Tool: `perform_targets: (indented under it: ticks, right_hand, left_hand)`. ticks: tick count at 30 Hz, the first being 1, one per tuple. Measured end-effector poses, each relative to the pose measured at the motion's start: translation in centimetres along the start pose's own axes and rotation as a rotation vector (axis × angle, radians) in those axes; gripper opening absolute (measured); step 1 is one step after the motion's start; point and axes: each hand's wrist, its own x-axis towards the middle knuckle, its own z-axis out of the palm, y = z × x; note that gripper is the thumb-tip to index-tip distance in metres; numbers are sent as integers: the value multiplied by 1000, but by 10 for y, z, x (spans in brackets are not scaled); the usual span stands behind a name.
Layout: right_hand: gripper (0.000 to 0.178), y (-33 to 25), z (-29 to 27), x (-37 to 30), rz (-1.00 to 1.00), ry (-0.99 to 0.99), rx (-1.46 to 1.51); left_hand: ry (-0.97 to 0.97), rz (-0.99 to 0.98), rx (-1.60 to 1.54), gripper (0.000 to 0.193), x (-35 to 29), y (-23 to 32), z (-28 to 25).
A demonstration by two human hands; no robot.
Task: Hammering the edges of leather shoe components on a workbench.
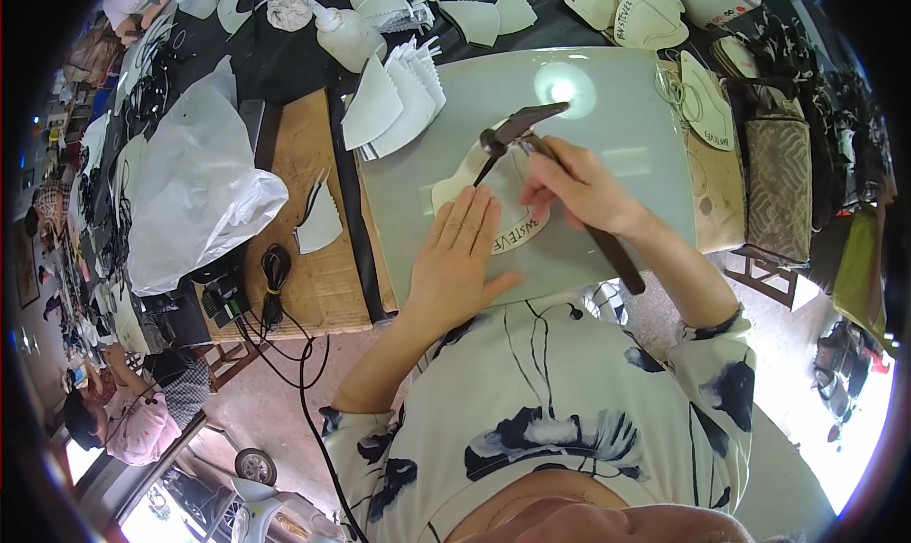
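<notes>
A cream shoe-part template [454,190] with dark lettering lies on the pale, glossy work board [626,97]. My left hand [455,258] rests flat over its near left part, fingers stretched out and thumb to the side. Above the template's right side, my right hand [584,187] is closed around the handle of a hammer [531,121]. The hammer's head points away from me, and its dark handle runs down past my wrist. A thin dark point shows beneath the hammer head; I cannot tell what it belongs to.
Stacked white cut pieces [399,97] overlap the board's far left corner. Behind them stands a whitish bottle [349,38]. To the left lie a plastic bag [190,183] and a coiled black cord [275,273]. More templates [650,17] are at far right. Another person [138,415] sits at lower left.
</notes>
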Motion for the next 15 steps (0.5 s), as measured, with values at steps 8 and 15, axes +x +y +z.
perform_targets:
  ticks: [8,15]
  right_hand:
    - [24,-8,-18,-26,-335,203,-889]
    - [28,-13,6,-24,-222,-10,-1144]
  left_hand:
    - [320,-166,-274,35,-8,-30,-16]
    - [256,-365,-269,9,22,-22,-6]
